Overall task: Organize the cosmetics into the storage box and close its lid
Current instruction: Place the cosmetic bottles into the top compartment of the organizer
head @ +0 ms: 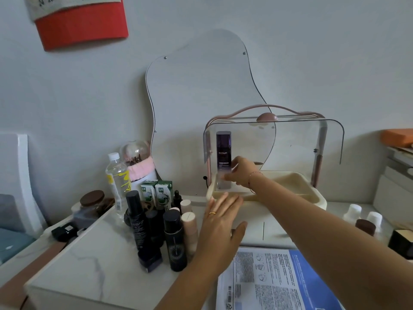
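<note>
Storage box [308, 199] — right hand [242, 171] gripping "REVITALIFT" bottle [223, 153] inside; left hand [221, 222] spread flat.

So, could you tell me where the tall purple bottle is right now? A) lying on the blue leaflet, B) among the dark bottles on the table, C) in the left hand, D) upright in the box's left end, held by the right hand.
D: the purple bottle stands upright in the left end of the box, with the right hand around its lower part, under the raised lid.
</note>
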Demonstrator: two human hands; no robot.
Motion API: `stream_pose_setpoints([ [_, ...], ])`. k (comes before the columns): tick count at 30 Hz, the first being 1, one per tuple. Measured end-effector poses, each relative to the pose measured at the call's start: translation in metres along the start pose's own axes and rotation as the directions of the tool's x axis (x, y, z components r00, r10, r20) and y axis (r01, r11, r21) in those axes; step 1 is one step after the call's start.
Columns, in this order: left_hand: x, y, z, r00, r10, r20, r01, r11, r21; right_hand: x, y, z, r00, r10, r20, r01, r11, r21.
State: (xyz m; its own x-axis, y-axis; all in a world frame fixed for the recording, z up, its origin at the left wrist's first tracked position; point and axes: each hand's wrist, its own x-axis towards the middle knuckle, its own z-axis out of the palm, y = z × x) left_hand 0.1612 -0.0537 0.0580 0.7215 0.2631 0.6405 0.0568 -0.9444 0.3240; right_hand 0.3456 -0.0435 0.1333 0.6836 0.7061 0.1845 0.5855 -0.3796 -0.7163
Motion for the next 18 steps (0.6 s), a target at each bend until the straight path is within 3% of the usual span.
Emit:
stream_pose_setpoints([
  [4,0.001,0.005,-0.004,1.0,-0.013,0.012,0.013,1.0,-0.014,-0.004,0.0,-0.004,1.0,0.012,-0.009,-0.014,0.99,-0.143],
  [7,-0.005,0.014,-0.018,0.998,-0.052,-0.021,0.05,0.992,-0.118,-0.024,-0.008,-0.014,0.995,-0.032,-0.091,0.014,0.981,-0.191],
  [10,-0.025,0.012,-0.048,0.972,-0.037,-0.232,-0.021,0.97,-0.243,-0.073,-0.015,-0.024,0.946,-0.197,-0.256,0.165,0.976,-0.144],
  [12,-0.045,-0.009,-0.067,0.859,-0.149,-0.491,-0.004,0.955,-0.296,-0.123,-0.01,-0.024,0.896,-0.304,-0.325,0.292,0.953,-0.086],
  [14,-0.063,-0.042,-0.083,0.675,-0.386,-0.629,0.144,0.905,-0.401,-0.173,0.003,-0.019,0.882,-0.363,-0.299,0.351,0.932,-0.094],
  [16,-0.076,-0.081,-0.089,0.547,-0.576,-0.607,0.336,0.816,-0.471,-0.208,0.019,-0.008,0.916,-0.335,-0.222,0.309,0.94,-0.145],
  [18,-0.081,-0.118,-0.086,0.536,-0.704,-0.466,0.493,0.709,-0.504,-0.226,0.036,0.005,0.95,-0.249,-0.186,0.227,0.965,-0.135],
])
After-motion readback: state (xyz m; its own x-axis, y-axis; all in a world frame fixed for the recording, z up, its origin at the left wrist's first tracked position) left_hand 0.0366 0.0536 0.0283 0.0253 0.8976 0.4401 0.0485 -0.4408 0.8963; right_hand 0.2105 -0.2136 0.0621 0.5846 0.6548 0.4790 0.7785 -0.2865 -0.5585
